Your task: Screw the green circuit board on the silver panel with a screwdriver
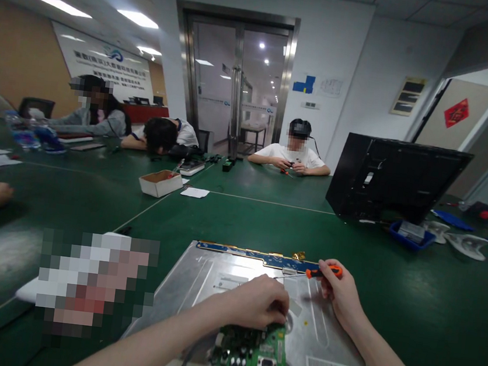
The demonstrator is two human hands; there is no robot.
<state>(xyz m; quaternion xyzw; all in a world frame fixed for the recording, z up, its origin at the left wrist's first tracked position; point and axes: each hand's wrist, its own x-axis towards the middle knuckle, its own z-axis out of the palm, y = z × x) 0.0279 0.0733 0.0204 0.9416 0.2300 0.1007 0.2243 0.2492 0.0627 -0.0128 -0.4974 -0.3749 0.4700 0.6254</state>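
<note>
A metal display panel [314, 338] lies flat in front of me, with a narrow blue circuit strip [257, 257] along its far edge. On its near part sits a green circuit board [266, 350] with a VGA port and small components. My left hand [259, 302] is closed at the board's far edge, fingers curled down; what they pinch is hidden. In my right hand [340, 291] is a screwdriver [324, 271] with an orange and black handle. Its thin shaft points left across the panel, and its tip is by my left knuckles.
A black monitor [396, 180] stands at the right, beside a blue tray [412, 236]. A small open box [160, 184] and a paper sheet [195, 192] lie ahead. A blurred-out item [91, 283] is at left. Several people sit around the green table [239, 223].
</note>
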